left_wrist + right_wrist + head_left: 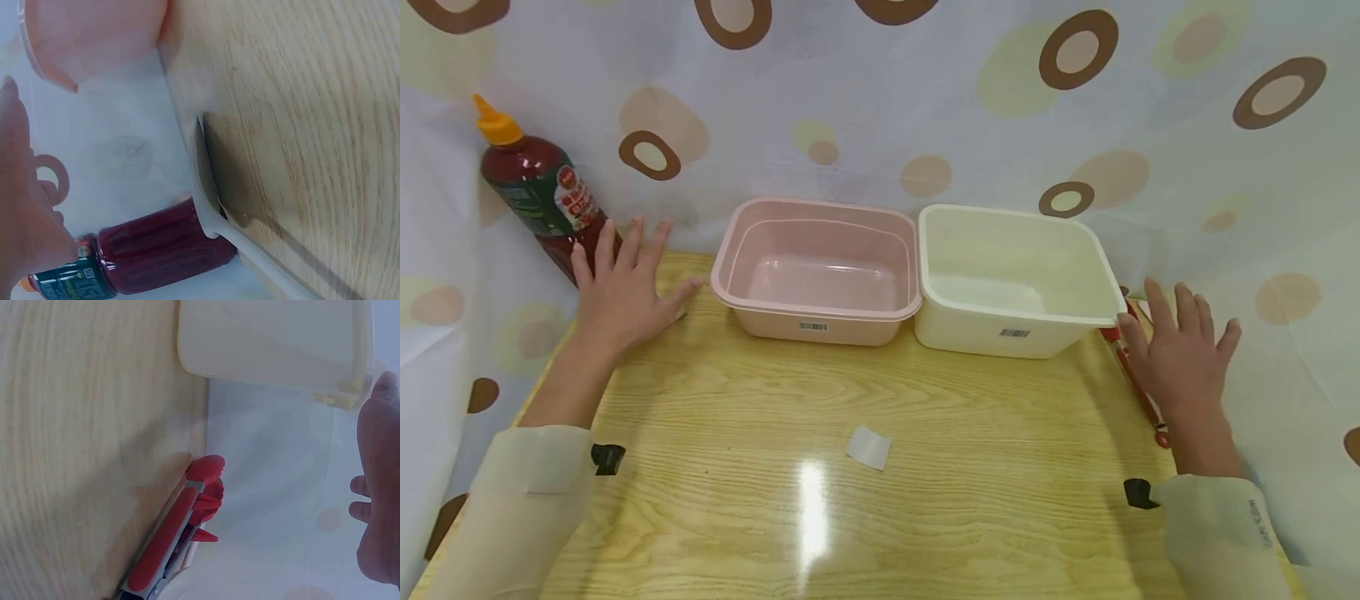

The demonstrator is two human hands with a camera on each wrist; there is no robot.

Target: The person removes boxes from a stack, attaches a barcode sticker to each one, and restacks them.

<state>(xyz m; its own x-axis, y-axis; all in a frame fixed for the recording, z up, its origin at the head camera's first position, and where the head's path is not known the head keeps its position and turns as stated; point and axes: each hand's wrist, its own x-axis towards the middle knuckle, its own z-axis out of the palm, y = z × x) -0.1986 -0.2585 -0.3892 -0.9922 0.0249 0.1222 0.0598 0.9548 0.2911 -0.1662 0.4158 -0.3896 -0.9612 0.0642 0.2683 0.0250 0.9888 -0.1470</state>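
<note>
My left hand (628, 296) hovers with fingers spread, between the tall red sauce bottle (531, 179) with an orange nozzle and the pink plastic tub (812, 327). Below it, the left wrist view shows a pale utensil (203, 181) with a broad, curved head and long handle, mostly hidden by the hand in the head view. My right hand (1183, 367) is also spread out, holding nothing, just right of the cream plastic tub (985, 333). Beneath this hand lie red-and-silver tongs (165, 540), partly covered by it in the head view.
Both tubs stand side by side at the back of the wooden table (722, 500), against a dotted cloth backdrop (865, 108). A small white paper piece (868, 447) lies near the middle. Cloth also hangs along both sides.
</note>
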